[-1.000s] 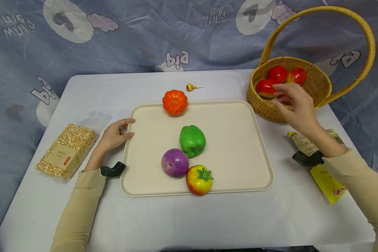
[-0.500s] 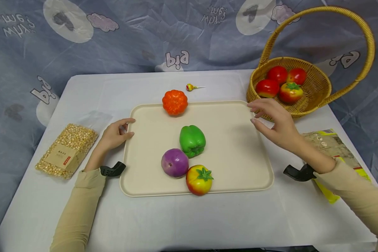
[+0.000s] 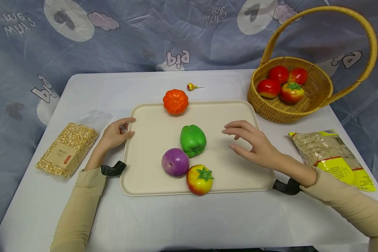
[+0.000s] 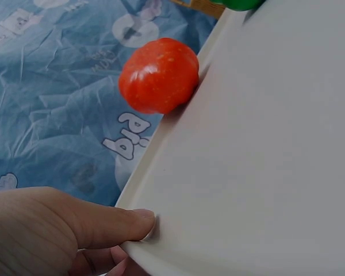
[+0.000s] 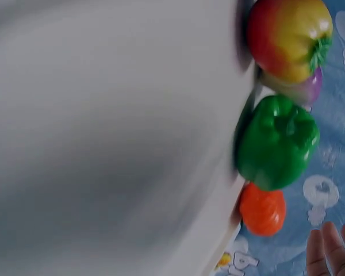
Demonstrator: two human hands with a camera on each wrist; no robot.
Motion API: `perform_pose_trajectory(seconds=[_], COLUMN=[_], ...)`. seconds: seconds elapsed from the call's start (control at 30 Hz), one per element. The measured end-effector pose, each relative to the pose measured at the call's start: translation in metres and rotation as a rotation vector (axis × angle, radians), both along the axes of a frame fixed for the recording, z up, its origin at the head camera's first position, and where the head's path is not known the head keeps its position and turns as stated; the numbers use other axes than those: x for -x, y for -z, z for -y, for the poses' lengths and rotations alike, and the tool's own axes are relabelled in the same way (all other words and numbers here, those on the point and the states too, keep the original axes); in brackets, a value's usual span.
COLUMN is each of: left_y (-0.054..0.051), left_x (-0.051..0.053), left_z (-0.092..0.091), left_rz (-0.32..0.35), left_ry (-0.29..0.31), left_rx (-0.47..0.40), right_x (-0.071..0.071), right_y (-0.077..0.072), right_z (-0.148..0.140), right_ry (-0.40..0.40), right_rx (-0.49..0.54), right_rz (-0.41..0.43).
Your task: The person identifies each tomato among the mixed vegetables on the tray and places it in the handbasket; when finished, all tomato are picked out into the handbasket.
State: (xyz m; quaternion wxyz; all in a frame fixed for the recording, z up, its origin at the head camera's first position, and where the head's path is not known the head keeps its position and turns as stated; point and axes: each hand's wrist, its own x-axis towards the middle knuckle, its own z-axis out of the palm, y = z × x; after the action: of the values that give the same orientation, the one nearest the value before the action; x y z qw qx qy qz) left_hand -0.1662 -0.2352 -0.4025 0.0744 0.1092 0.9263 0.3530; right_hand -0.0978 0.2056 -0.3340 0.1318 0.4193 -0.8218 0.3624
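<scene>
My left hand (image 3: 114,134) holds the left rim of a cream tray (image 3: 236,115); in the left wrist view the thumb (image 4: 132,224) lies over the rim and the fingers are partly hidden below it. My right hand (image 3: 255,144) hovers above the tray's right part, fingers spread, holding nothing. Closest to it is a green bell pepper (image 3: 193,140). A purple round vegetable (image 3: 175,162) sits beside the pepper, and a red-yellow tomato (image 3: 200,180) lies at the tray's near edge. An orange pumpkin (image 3: 175,102) rests at the far rim.
A wicker basket (image 3: 271,112) with a tall handle holds several red fruits (image 3: 268,88) at the back right. A yellow-labelled bag (image 3: 334,157) lies right of the tray, a bag of corn kernels (image 3: 67,148) to its left. Behind the pumpkin is a lollipop (image 3: 192,86).
My right hand has moved from over the basket leftward and nearer, to above the tray, uncovering the basket's fruits and the yellow-labelled bag. The left hand has stayed at the rim.
</scene>
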Motion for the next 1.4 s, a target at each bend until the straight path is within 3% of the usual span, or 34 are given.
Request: perform_pose_trajectory(seconds=[0.23,0.6,0.83,1.4], left_y=[-0.001,-0.002,-0.003,0.0], left_x=[0.0,0.001,0.001,0.0], left_z=[0.0,-0.001,-0.002,-0.001], left_rz=[0.004,0.008,0.014,0.019], left_ry=[-0.003,-0.002,-0.006,-0.014], left_rx=[-0.011,-0.017,-0.015,-0.006], right_x=[-0.014,-0.027,-0.031,-0.036], right_y=[0.009,0.022,0.029,0.039], right_z=[0.014,0.028,0.036,0.043], right_ry=[-0.074,-0.198,-0.252,-0.283], right_rx=[-0.063,-0.257,-0.286,-0.328], right_rz=[0.065,0.269,0.338,0.395])
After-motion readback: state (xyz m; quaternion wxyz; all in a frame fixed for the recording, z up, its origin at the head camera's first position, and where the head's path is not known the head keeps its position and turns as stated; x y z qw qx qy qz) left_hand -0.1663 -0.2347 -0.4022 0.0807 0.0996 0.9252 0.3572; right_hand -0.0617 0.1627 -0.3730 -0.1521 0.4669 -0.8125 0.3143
